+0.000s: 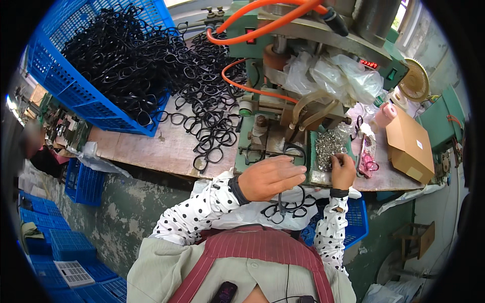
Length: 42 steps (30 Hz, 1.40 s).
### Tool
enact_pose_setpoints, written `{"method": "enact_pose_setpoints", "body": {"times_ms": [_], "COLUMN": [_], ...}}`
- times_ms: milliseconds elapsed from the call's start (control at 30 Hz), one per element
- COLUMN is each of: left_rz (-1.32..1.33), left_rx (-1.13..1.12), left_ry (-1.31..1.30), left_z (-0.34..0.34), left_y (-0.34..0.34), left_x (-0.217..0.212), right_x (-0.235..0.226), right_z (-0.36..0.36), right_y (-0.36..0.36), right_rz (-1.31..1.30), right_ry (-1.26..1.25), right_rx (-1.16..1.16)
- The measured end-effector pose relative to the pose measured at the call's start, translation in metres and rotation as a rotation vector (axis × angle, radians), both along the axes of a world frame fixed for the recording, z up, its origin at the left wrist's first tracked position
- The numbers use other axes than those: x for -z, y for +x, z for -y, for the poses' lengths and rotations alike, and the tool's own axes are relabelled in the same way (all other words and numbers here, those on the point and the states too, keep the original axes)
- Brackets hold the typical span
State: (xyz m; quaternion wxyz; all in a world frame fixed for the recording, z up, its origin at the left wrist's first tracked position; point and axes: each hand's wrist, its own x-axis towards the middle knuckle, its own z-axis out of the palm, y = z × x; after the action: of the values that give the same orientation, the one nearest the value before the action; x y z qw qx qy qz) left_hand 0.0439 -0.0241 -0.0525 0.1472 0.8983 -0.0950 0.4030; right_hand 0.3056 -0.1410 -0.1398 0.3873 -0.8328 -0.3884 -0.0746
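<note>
My left hand (272, 178) is at the front of the green press, fingers stretched out toward the right, palm down. Just beyond its fingers, a black eyeglass frame (295, 150) sits at the press's work fixture (283, 137). My right hand (344, 173) is at the near edge of a green tray (321, 178) of small shiny metal pieces (329, 146). Its thumb and fingertips are pinched together; whatever is between them is too small to make out. Several more black frames (278, 209) lie on white plastic over my lap, below my left hand.
A tilted blue crate (76, 96) spills a heap of black eyeglass frames (126, 65) across the wooden table (151, 151). Orange hoses (242, 15) loop over the press. To the right stand a cardboard box (409, 146), a pink roll (386, 114) and a fan (414, 81).
</note>
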Motion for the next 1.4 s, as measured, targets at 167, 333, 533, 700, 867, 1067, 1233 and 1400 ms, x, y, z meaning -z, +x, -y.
{"method": "enact_pose_setpoints", "body": {"times_ms": [167, 333, 533, 700, 867, 1067, 1233, 1400], "left_rz": [-0.019, 0.269, -0.186, -0.308, -0.424, -0.249, 0.134, 0.303], "left_rx": [-0.053, -0.659, -1.657, -1.563, -1.545, -1.292, -1.027, -0.746], "left_ry": [0.151, -0.096, -0.613, -0.747, -0.637, -0.892, -1.071, -1.358], "left_z": [-0.002, -0.078, -0.208, -0.233, -0.214, -0.243, -0.226, -0.157], "left_y": [-0.011, -0.038, -0.065, -0.087, -0.083, -0.093, -0.081, -0.059], "left_x": [-0.013, 0.026, 0.081, 0.107, 0.102, 0.128, 0.11, 0.045], "right_x": [0.01, 0.007, 0.005, 0.012, 0.0, -0.048, -0.109, -0.115], "right_z": [-0.002, 0.002, -0.003, -0.003, -0.001, -0.021, -0.023, -0.033], "right_y": [0.006, 0.0, -0.009, -0.003, -0.007, -0.038, -0.078, -0.102], "right_rz": [-0.333, -0.264, -0.062, -0.105, 0.024, -0.447, -0.616, -0.587], "right_ry": [0.296, 0.235, 0.147, 0.158, 0.202, 0.377, 0.35, 0.344], "right_rx": [-0.046, 0.026, 0.178, 0.16, 0.042, -0.25, -0.475, -0.484]}}
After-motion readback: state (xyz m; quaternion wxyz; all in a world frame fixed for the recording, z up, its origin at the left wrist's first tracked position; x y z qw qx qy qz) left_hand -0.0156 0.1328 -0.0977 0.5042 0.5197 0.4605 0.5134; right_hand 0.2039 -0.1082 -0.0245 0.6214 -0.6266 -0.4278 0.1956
